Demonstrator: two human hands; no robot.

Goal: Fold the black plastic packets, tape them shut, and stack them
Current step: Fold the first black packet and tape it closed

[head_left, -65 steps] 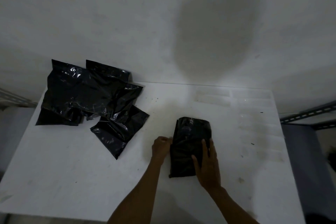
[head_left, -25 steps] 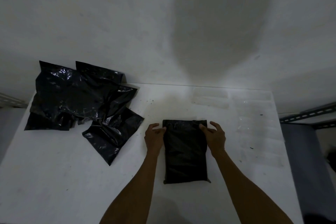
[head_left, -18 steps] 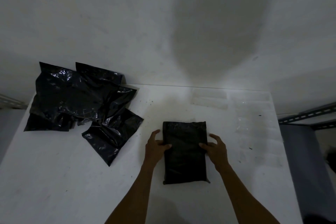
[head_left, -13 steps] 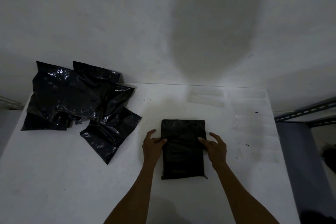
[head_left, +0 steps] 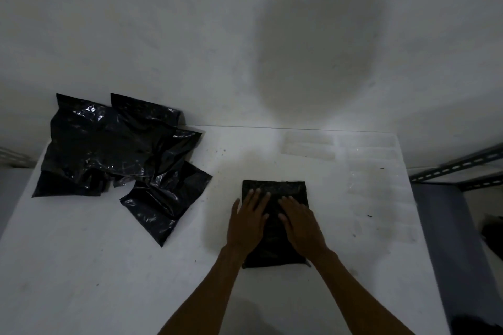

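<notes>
A folded black plastic packet [head_left: 274, 188] lies flat on the white table [head_left: 109, 266], a little right of the middle. My left hand [head_left: 249, 221] presses on its left half with straight fingers. My right hand [head_left: 300, 223] lies flat on its right half, fingers pointing away from me. Both hands cover most of the packet's middle. A loose heap of unfolded black packets [head_left: 114, 152] sits at the table's far left, one of them [head_left: 166, 202] sticking out toward the front.
Several clear tape strips [head_left: 309, 145] are stuck in rows on the table's far right part, more [head_left: 378, 187] toward the right edge. A metal rack [head_left: 457, 168] stands beyond the right edge. A white wall rises behind the table.
The packet was turned and laid flat. My hands moved from its top corners down along its sides, then slid inward onto its top and now press it flat.
</notes>
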